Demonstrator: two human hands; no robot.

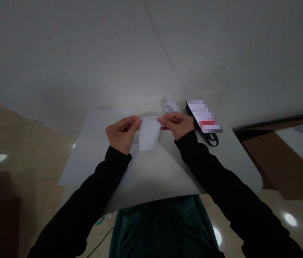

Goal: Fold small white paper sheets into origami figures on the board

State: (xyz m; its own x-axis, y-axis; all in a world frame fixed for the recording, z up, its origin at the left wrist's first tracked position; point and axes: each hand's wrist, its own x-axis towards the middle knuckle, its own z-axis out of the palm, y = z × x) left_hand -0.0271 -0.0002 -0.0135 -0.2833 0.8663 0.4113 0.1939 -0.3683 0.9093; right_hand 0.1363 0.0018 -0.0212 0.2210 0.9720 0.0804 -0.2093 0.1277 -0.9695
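Above white table (151,179), both hands level, L hand (123,134) & R hand (177,124) grips pinched shut on paper (149,134).

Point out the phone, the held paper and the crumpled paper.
Phone (201,115): head view, lit screen.
Held paper (148,135): head view, middle of sheet.
Crumpled paper (171,105): head view, middle of its visible side.

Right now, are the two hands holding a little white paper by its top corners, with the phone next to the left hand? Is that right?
Not quite: the phone is next to the right hand, not the left hand. The head view shows it. The two hands are holding a little white paper by its top corners.
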